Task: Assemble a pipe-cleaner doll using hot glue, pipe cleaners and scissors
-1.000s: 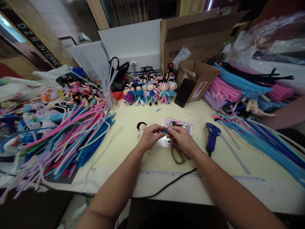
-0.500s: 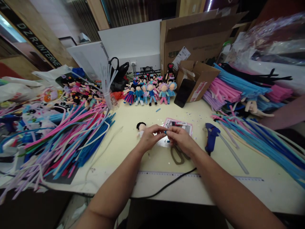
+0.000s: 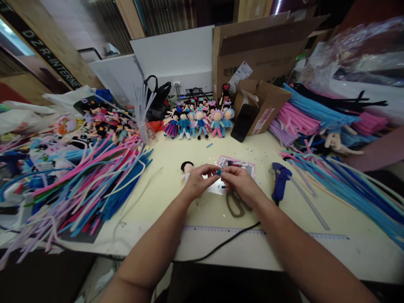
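Between the fingertips of both hands is a small blue-teal piece (image 3: 219, 172), probably pipe cleaner, though it is too small to be sure. My left hand (image 3: 201, 180) pinches it from the left, and my right hand (image 3: 238, 180) pinches it from the right. A small doll (image 3: 187, 168) with black hair and a pale body lies just beyond my left hand, partly hidden by it. Under my right hand rest scissors (image 3: 235, 207), only their handles showing. Behind that hand a pink-edged card (image 3: 251, 169) lies on the table with a small dark tube (image 3: 237, 163) on top.
A blue glue gun (image 3: 280, 183) stands right of my right hand. A ruler (image 3: 328, 237) and a black cable (image 3: 217, 249) cross the front. Pipe cleaners (image 3: 104, 185) are heaped at left, more (image 3: 347, 189) at right. Finished dolls (image 3: 198, 120), a phone (image 3: 243, 123) and cardboard boxes (image 3: 271, 105) stand behind.
The fingertips have shifted slightly, and a little more of the small blue piece shows between them. Everything else on the table stays where it was.
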Available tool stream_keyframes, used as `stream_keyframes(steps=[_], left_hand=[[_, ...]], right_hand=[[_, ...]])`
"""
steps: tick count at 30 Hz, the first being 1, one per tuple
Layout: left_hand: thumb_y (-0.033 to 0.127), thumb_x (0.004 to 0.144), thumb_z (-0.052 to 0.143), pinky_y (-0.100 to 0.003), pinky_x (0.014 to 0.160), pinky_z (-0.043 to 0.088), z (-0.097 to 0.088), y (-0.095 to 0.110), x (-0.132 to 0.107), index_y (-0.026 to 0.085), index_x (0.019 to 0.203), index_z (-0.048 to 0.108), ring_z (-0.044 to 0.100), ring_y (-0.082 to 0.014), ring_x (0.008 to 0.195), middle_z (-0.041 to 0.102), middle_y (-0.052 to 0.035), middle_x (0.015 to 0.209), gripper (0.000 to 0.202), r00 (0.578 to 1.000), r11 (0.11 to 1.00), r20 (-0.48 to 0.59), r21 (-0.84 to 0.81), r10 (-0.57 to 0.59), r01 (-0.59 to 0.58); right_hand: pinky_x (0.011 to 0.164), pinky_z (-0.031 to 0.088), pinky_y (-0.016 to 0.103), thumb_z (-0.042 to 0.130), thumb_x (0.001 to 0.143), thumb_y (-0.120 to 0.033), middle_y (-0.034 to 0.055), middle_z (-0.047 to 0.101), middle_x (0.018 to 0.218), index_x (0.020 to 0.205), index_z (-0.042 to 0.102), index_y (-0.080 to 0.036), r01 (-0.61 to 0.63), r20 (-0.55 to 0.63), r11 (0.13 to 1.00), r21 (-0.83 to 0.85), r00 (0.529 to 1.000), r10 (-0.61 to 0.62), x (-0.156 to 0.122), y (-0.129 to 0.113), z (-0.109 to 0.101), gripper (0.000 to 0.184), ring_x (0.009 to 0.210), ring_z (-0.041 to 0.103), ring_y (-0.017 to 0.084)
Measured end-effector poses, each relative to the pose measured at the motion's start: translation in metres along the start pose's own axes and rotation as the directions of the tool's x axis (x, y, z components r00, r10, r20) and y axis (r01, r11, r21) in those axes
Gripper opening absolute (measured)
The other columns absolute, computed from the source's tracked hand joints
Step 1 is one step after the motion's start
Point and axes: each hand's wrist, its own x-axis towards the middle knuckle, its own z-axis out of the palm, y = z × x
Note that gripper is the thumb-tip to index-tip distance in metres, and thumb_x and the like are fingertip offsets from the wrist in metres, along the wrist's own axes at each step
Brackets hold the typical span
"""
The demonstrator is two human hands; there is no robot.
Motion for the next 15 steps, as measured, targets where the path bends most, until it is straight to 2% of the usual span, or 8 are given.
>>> stream_keyframes(steps=[4, 7, 10, 12, 15], left_hand=[[0.021, 0.074, 0.063, -0.024, 0.065, 0.045, 0.0000, -0.0022, 0.0004, 0.016, 0.080, 0.068, 0.058, -0.0118, 0.068, 0.067, -0.0022, 0.073, 0.009, 0.997, 0.998, -0.046, -0.037, -0.058, 0.057], [0.026, 0.071, 0.066, -0.026, 0.066, 0.047, -0.0009, -0.0041, 0.0020, 0.015, 0.078, 0.067, 0.060, -0.0138, 0.070, 0.068, -0.0031, 0.075, 0.013, 0.981, 0.966, -0.081, -0.205, -0.175, 0.155], [0.029, 0.067, 0.068, -0.027, 0.067, 0.048, -0.0037, -0.0033, 0.0042, 0.015, 0.080, 0.069, 0.061, -0.0150, 0.070, 0.069, -0.0033, 0.075, 0.019, 0.954, 0.911, -0.070, -0.325, -0.291, 0.255], [0.028, 0.066, 0.068, -0.027, 0.067, 0.048, -0.0049, -0.0017, 0.0051, 0.015, 0.083, 0.071, 0.060, -0.0146, 0.067, 0.068, -0.0030, 0.071, 0.021, 0.942, 0.889, -0.037, -0.344, -0.335, 0.303], [0.026, 0.065, 0.069, -0.027, 0.064, 0.049, -0.0024, -0.0001, 0.0044, 0.014, 0.081, 0.071, 0.060, -0.0134, 0.063, 0.068, -0.0034, 0.069, 0.021, 0.935, 0.876, 0.005, -0.348, -0.356, 0.335]], right_hand=[[0.045, 0.043, 0.020, 0.070, 0.067, -0.044, -0.0010, 0.059, 0.060, 0.071, 0.063, -0.016, -0.001, -0.023, 0.997, -0.072, 1.000, -0.001, 0.0000, -0.0019, 0.0002, 0.028, 0.047, 0.049, 0.007], [0.043, 0.043, 0.020, 0.067, 0.069, -0.045, -0.0009, 0.059, 0.059, 0.069, 0.060, -0.017, -0.040, -0.100, 0.997, -0.069, 0.994, 0.033, 0.0030, -0.0007, -0.0027, 0.029, 0.046, 0.051, 0.008], [0.041, 0.041, 0.019, 0.065, 0.071, -0.045, -0.0029, 0.054, 0.053, 0.063, 0.051, -0.019, -0.015, -0.164, 0.998, -0.065, 0.986, 0.004, 0.0057, 0.0006, -0.0064, 0.031, 0.045, 0.049, 0.008], [0.042, 0.042, 0.019, 0.067, 0.069, -0.041, -0.0047, 0.054, 0.055, 0.067, 0.049, -0.020, 0.041, -0.148, 0.997, -0.061, 0.988, -0.050, 0.0056, 0.0009, -0.0066, 0.028, 0.046, 0.050, 0.009], [0.045, 0.044, 0.020, 0.071, 0.065, -0.033, -0.0055, 0.057, 0.069, 0.085, 0.050, -0.022, 0.133, -0.070, 0.989, -0.067, 0.988, -0.138, 0.0032, 0.0017, -0.0029, 0.031, 0.054, 0.055, 0.010]])
